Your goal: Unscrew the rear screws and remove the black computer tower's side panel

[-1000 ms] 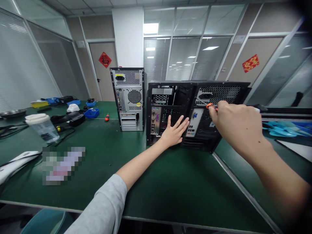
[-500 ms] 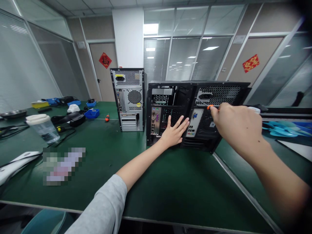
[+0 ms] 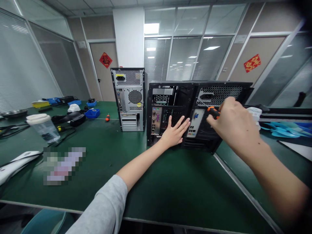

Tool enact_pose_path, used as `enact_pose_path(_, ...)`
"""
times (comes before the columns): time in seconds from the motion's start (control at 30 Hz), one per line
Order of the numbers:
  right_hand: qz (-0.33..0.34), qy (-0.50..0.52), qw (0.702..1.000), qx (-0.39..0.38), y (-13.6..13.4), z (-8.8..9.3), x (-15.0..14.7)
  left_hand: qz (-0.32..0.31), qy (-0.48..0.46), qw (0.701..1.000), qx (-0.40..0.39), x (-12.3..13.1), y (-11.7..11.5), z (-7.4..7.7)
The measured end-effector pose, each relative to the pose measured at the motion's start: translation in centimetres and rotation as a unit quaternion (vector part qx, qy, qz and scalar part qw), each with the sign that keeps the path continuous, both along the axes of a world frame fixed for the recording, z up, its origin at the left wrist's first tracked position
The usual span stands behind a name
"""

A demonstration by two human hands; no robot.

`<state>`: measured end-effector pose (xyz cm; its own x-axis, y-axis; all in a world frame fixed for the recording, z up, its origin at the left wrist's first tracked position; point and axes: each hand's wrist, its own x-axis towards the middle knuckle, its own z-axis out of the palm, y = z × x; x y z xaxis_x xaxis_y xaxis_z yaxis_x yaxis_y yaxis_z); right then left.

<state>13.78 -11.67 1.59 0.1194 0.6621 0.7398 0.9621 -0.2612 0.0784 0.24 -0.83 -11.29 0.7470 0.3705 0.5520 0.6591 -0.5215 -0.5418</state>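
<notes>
My left hand lies with fingers spread against the back of a black computer case, near its lower right. In my right hand is a screwdriver with an orange and black handle, gripped from the right. Its thin shaft points up and left toward the lower left corner of the power supply in a second black computer case. Whether the tip touches a screw is too small to tell. Just below the shaft sits a silver port plate with a blue connector. The two cases stand side by side.
A third computer tower stands left of the black cases. On the green table are another screwdriver, blue bins, a lidded cup and a pixelated object. A blue fan-shaped object lies at right.
My right hand's grip on the screwdriver has shifted: the knuckles sit slightly higher and more of the orange and black handle shows. My left hand stays in place on the case.
</notes>
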Motion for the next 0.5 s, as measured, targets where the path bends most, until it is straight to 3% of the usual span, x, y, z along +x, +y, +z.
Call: enact_pose_path(0.5,-0.043,-0.129,0.990,0.032,-1.1,-0.2,-0.3,0.002,0.003,1.000,0.003,0.0,0.1,-0.1)
